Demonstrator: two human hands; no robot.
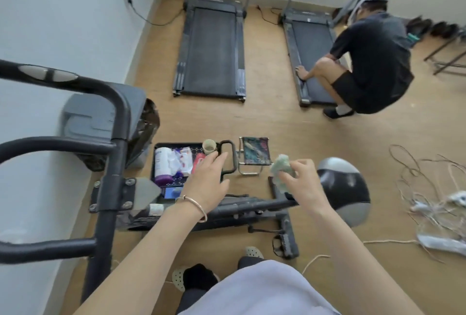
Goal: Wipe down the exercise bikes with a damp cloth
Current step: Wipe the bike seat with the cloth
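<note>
Your right hand [301, 183] grips the bunched green cloth [282, 171] above the exercise bike [242, 210] frame; your left hand [206, 178] hovers with fingers released over the tray [161, 183].

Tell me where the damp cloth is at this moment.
In the head view, the pale green cloth is bunched in the right hand, right of centre, above the bike's frame and just left of the saddle.

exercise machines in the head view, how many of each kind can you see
Treadmills: 2, one by the left wall and one where a crouching person works.
Exercise bikes: 1, the black bike in front, with its saddle just beyond the right hand, which holds the cloth.
Total: 3 machines.
</note>
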